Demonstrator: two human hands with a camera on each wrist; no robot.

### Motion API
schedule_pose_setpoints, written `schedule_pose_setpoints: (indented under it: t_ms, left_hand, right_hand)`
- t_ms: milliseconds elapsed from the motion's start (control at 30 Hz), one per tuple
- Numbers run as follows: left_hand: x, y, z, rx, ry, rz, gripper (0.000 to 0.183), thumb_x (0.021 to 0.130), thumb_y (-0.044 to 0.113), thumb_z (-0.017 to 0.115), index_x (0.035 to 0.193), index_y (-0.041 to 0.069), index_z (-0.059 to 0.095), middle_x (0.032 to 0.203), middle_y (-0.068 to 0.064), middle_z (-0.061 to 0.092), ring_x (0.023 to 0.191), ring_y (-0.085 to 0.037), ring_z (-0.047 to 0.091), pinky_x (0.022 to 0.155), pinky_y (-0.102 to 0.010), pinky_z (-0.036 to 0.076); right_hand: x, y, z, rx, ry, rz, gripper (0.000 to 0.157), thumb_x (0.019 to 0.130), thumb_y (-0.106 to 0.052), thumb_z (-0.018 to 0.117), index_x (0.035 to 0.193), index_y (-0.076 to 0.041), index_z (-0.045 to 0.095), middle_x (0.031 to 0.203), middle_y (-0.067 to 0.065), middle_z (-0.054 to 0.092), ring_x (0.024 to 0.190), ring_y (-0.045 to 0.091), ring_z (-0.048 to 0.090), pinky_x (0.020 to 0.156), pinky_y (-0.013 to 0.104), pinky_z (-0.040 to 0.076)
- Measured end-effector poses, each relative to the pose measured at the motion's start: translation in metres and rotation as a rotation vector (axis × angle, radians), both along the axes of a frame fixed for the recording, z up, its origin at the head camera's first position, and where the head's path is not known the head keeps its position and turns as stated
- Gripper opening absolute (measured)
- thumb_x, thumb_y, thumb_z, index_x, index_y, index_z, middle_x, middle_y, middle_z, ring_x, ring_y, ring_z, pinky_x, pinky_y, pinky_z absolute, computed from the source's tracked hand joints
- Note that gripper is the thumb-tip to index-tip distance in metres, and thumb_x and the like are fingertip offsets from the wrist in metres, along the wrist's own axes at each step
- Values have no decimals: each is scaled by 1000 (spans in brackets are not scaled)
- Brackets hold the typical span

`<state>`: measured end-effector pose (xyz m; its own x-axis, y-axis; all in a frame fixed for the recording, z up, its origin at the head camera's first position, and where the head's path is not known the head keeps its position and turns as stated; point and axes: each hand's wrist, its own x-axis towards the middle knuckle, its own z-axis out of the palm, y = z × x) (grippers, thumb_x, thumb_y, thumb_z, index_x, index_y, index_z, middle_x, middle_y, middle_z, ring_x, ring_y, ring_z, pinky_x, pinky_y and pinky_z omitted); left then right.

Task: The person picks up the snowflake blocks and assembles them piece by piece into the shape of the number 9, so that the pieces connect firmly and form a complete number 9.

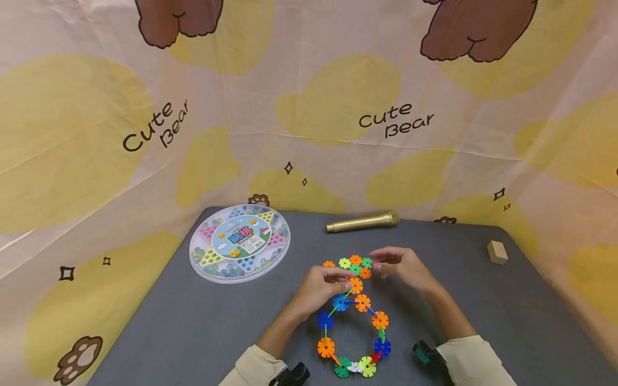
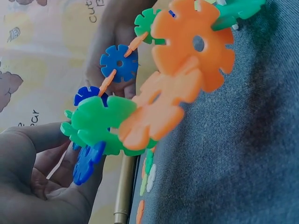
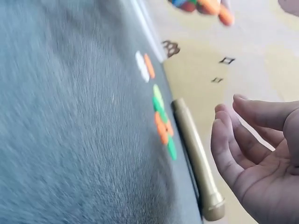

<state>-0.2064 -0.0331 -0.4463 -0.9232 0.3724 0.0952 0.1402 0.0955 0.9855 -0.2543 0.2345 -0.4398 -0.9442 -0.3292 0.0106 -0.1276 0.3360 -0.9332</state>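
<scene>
My left hand (image 1: 318, 292) pinches the top of a ring of colourful plastic snowflake discs (image 1: 380, 320). Slotted together, the ring's orange, blue, green, yellow and white pieces hang below the hand in the head view. Close up in the left wrist view, the left thumb and fingers (image 2: 46, 133) are at a blue disc (image 2: 88, 163) and a green disc (image 2: 103, 123). To the right, my right hand (image 1: 403, 266) hovers beside a cluster of loose discs (image 1: 355, 269). Its fingers are loosely bent with nothing between them, as the right wrist view (image 3: 261, 149) shows.
A golden microphone (image 1: 362, 221) lies near the table's back edge. At the back left is a round Chinese checkers set (image 1: 241, 244) under a clear cover. A small wooden block (image 1: 497, 252) sits at the far right. Printed cloth (image 1: 318, 177) hangs behind the grey table (image 1: 232, 316).
</scene>
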Motion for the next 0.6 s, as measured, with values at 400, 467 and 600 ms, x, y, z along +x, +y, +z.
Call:
schedule_pose_setpoints:
  t_ms: [400,467,600]
  left_hand:
    - [0,1,0,11,-9,1,20,96,11,78,114,3,82,107,-14,81,88,-8,72,78,-19,56]
    - [0,1,0,10,-10,3,20,96,11,78,114,4,82,107,-14,81,89,-8,72,78,-19,56]
    - [0,1,0,1,-20,10,19,96,11,78,114,6,83,107,-13,81,88,-8,72,77,-19,56]
  right_hand:
    - [-34,3,-18,109,31,24,40,97,-5,75,134,8,66,118,28,72,96,27,73,79,40,64]
    - [-38,2,-20,134,34,18,40,96,-5,76,133,7,68,117,26,73,95,25,72,78,40,64]
    - [-42,0,-22,201,50,-3,36,95,-8,78,129,4,72,110,20,74,89,21,70,72,36,60]
